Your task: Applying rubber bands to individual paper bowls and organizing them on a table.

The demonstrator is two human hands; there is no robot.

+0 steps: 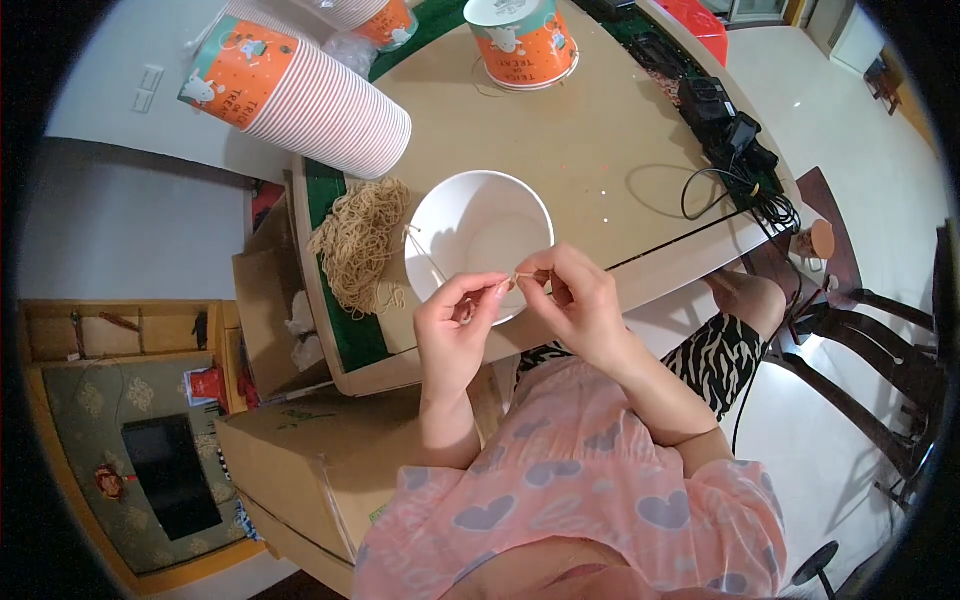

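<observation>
Standing by this table [590,120], my biggest worry is the tall stack of paper tubs [325,110]: looks rim-down near the edge, so a stray elbow could topple it. Next, the white tub [482,225] sits open right in front of the person, hands over its near rim, and it'd probably tip if the strand [428,255] at its left side got yanked, since it seems light. The string heap [360,245] just left of it is a loose tangle, so tugging on it could easily snarl. Fiddliest bit: the left hand [458,325] and right hand [580,305] nearly meet, thumb and forefinger of each pinching thin string [517,276], and a sloppy pinch could let it slip. Label-wise, the stack and the upturned tub [528,50] at the back have readable dark capitals on orange-and-teal print with little white ghosts, upside down from this side; no brand I can spot.
</observation>
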